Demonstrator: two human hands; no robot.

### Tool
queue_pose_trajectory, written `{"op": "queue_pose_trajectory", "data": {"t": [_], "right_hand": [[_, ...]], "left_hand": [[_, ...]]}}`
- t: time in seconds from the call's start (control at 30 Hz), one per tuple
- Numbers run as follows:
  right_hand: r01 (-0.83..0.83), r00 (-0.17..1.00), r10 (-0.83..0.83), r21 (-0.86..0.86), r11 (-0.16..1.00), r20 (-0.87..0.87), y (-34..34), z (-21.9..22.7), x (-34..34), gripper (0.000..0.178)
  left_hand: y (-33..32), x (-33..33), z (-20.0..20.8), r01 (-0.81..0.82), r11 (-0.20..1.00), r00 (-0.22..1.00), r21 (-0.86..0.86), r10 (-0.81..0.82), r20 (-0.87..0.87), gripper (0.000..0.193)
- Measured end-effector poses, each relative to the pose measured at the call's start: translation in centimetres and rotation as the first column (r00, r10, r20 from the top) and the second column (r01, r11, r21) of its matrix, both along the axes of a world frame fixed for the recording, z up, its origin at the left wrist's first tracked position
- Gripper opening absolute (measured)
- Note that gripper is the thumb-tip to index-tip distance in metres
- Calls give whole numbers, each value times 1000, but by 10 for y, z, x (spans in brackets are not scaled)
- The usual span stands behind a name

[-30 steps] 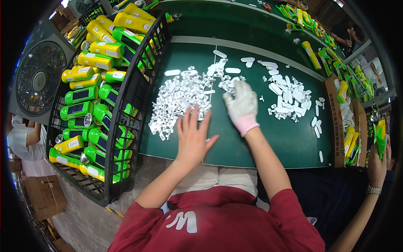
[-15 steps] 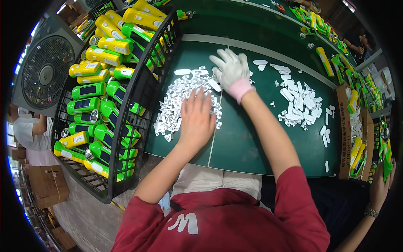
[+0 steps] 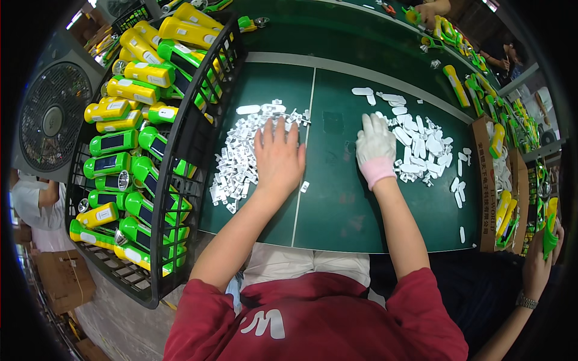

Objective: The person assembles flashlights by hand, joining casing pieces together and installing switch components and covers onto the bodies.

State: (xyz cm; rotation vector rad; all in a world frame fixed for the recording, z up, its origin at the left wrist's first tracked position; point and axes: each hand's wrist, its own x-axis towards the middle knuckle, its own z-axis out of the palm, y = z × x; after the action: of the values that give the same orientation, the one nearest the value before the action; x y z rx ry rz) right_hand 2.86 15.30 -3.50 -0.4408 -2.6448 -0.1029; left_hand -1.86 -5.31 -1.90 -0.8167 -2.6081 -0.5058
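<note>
My bare left hand [image 3: 280,157] rests palm down with fingers spread, over the right side of a heap of small white plastic parts [image 3: 236,157] on the green table [image 3: 328,210]. My right hand [image 3: 376,145], in a white glove with a pink cuff, lies flat with fingers extended. It touches the left edge of a second pile of flat, oval white plastic pieces [image 3: 426,144]. No held object shows in either hand, though what lies under the palms is hidden. One small white part [image 3: 304,187] sits apart, beside my left wrist.
A black crate [image 3: 158,265] full of yellow and green flashlights [image 3: 111,162] stands left, near a fan [image 3: 53,123]. At right is a cardboard box [image 3: 485,186] with flashlights inside. Another person's hand [image 3: 536,256] holds a green part there. More flashlights [image 3: 456,87] line the back shelf.
My right hand has moved right and nearer, from the small parts' heap to the oval pieces. The stray ovals beside the left heap have gone from there. My left hand stays over its heap.
</note>
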Motion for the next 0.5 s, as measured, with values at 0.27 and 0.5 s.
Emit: {"op": "queue_pose_trajectory", "data": {"t": [0.27, 0.5], "right_hand": [[-190, 930, 181, 4, 982, -319, 2, 28, 27, 14], [-625, 756, 511, -217, 750, -410, -40, 70, -21, 25]], "left_hand": [[-26, 24, 36, 159, 951, 986, 266, -164, -2, 31], [-97, 68, 20, 67, 921, 989, 384, -111, 94, 28]]}}
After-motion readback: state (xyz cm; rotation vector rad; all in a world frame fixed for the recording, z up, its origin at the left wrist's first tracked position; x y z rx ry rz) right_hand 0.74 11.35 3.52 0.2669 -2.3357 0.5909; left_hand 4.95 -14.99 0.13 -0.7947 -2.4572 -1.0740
